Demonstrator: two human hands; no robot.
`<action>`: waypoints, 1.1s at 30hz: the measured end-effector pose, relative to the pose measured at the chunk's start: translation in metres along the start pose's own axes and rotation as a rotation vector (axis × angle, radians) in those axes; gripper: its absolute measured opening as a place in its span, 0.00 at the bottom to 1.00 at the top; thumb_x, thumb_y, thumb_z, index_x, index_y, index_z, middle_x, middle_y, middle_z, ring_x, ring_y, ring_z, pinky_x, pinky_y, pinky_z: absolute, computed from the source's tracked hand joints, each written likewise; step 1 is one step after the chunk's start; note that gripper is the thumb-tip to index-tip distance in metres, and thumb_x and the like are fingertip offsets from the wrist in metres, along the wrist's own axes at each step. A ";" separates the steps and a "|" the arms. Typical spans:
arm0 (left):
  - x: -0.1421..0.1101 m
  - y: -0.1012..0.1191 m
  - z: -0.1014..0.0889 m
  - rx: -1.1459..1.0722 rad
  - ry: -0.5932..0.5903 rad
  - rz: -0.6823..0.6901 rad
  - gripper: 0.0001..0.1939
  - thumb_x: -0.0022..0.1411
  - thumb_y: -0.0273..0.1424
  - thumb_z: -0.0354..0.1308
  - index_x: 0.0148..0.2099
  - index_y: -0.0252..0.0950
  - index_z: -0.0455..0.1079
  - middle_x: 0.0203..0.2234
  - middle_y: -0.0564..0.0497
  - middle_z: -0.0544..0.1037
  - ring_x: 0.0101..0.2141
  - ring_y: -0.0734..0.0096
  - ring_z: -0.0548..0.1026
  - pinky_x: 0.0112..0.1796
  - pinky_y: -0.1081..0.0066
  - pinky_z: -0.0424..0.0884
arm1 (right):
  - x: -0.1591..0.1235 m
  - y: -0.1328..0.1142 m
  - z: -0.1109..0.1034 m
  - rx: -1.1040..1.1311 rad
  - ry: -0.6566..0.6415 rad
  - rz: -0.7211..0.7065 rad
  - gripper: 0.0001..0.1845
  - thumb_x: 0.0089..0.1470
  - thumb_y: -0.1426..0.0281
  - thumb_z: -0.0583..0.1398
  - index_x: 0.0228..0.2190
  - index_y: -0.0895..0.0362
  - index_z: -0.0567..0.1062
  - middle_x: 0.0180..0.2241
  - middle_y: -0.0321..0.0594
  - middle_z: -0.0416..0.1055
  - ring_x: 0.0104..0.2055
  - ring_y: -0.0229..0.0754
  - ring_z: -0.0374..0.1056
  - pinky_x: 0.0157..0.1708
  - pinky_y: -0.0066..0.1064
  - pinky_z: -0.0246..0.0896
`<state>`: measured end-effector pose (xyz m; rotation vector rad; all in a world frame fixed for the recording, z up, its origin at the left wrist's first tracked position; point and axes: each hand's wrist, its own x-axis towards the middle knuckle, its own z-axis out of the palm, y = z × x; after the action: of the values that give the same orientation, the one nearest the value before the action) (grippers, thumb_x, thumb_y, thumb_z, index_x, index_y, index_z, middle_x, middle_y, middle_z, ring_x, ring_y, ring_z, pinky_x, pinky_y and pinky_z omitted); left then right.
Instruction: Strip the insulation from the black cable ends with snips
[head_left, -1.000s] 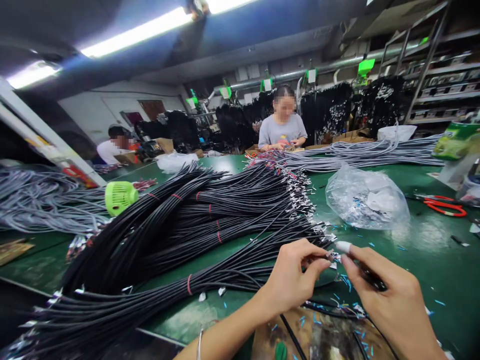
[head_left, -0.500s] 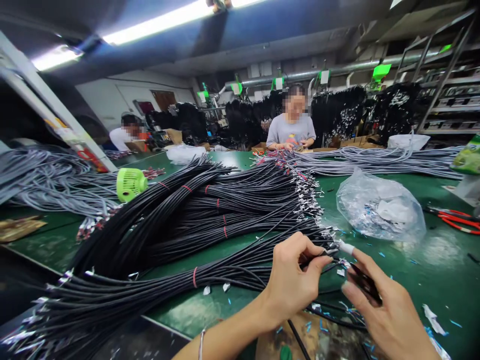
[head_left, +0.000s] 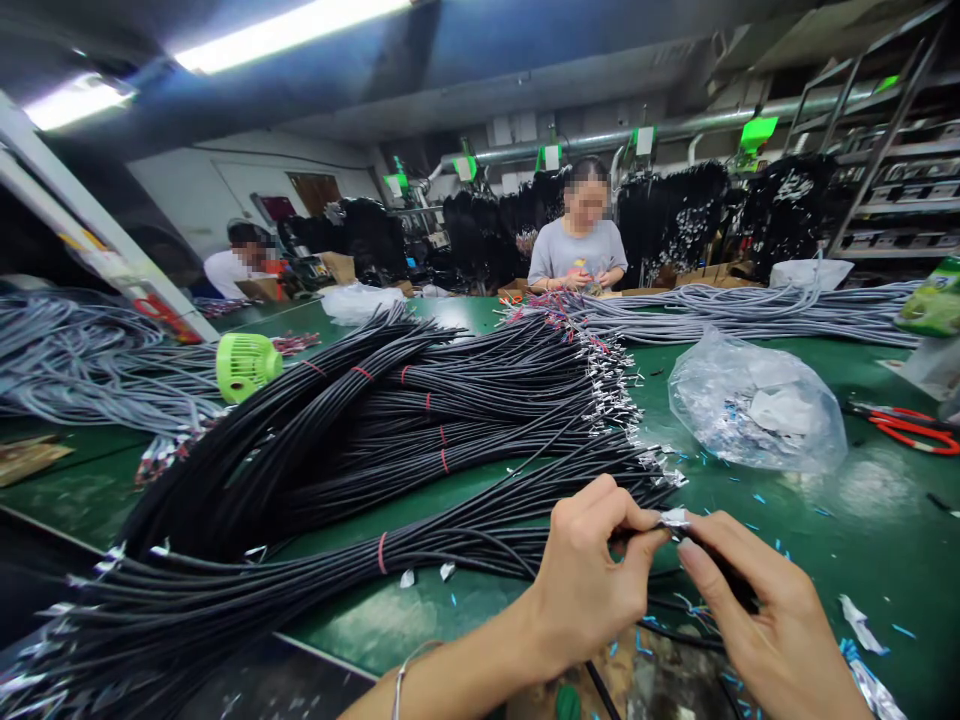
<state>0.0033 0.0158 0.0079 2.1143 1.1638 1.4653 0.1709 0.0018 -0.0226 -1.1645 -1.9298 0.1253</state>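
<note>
My left hand (head_left: 596, 570) is closed in a pinch around a black cable, close to its end. Silvery foil (head_left: 673, 518) shows at that end, just past my left fingertips. My right hand (head_left: 772, 600) meets it from the other side, thumb and forefinger nearly together at the foil. A slim dark tool (head_left: 739, 580) lies inside my right hand; its kind is mostly hidden by the fingers. Just behind both hands, a bundle of black cables (head_left: 465, 530), tied with a red band, ends in stripped foil tips (head_left: 667, 470).
More banded black cables (head_left: 360, 420) are heaped to the left. A clear plastic bag (head_left: 757, 400) of scraps and red-handled pliers (head_left: 911, 425) lie right. A green fan (head_left: 246, 367) stands left. Across the green table (head_left: 795, 510), a co-worker (head_left: 576, 250) sits near grey cables (head_left: 720, 315).
My right fingers have moved left and closed in on the foil at the cable end beside my left fingertips. The view has shifted slightly. My left hand keeps its pinch.
</note>
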 end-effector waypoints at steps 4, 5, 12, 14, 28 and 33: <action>-0.001 -0.001 0.001 0.034 0.016 0.028 0.07 0.54 0.19 0.59 0.26 0.33 0.69 0.20 0.52 0.68 0.23 0.75 0.67 0.25 0.75 0.60 | 0.001 0.000 0.001 -0.001 -0.004 0.011 0.12 0.58 0.67 0.57 0.42 0.56 0.76 0.38 0.42 0.76 0.39 0.40 0.74 0.39 0.26 0.70; -0.001 -0.001 0.001 0.040 0.013 0.038 0.07 0.54 0.19 0.58 0.26 0.33 0.69 0.20 0.52 0.69 0.23 0.75 0.67 0.24 0.75 0.61 | 0.001 0.000 0.001 0.009 -0.007 0.012 0.12 0.58 0.67 0.56 0.41 0.56 0.76 0.38 0.43 0.77 0.38 0.40 0.74 0.38 0.25 0.70; -0.004 -0.003 -0.001 0.108 -0.080 0.101 0.07 0.61 0.22 0.54 0.36 0.32 0.73 0.25 0.49 0.72 0.26 0.71 0.70 0.27 0.73 0.66 | 0.005 -0.002 -0.002 0.052 0.043 -0.009 0.11 0.56 0.69 0.58 0.40 0.56 0.77 0.33 0.42 0.76 0.33 0.41 0.74 0.33 0.26 0.71; -0.002 -0.002 -0.006 0.097 -0.148 0.081 0.10 0.63 0.21 0.50 0.39 0.31 0.74 0.27 0.47 0.73 0.27 0.70 0.70 0.28 0.74 0.66 | 0.007 -0.003 -0.005 0.068 0.049 -0.022 0.10 0.55 0.70 0.58 0.39 0.55 0.78 0.32 0.41 0.76 0.32 0.40 0.74 0.31 0.25 0.71; 0.009 0.002 -0.015 -0.444 -0.546 -0.362 0.15 0.62 0.29 0.50 0.30 0.31 0.77 0.18 0.55 0.64 0.20 0.79 0.59 0.21 0.77 0.55 | -0.003 -0.008 -0.013 0.136 0.252 0.008 0.14 0.46 0.76 0.65 0.35 0.47 0.79 0.31 0.31 0.81 0.27 0.39 0.76 0.32 0.26 0.72; 0.009 -0.005 -0.005 -0.662 -0.630 -0.562 0.19 0.57 0.43 0.56 0.30 0.30 0.73 0.17 0.55 0.65 0.18 0.80 0.61 0.21 0.78 0.58 | -0.004 -0.011 -0.006 0.056 0.270 0.080 0.07 0.49 0.72 0.63 0.33 0.51 0.77 0.25 0.33 0.77 0.20 0.36 0.70 0.22 0.25 0.66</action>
<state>-0.0023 0.0250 0.0128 1.4439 0.7762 0.6980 0.1686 -0.0095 -0.0158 -1.1588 -1.6345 0.0613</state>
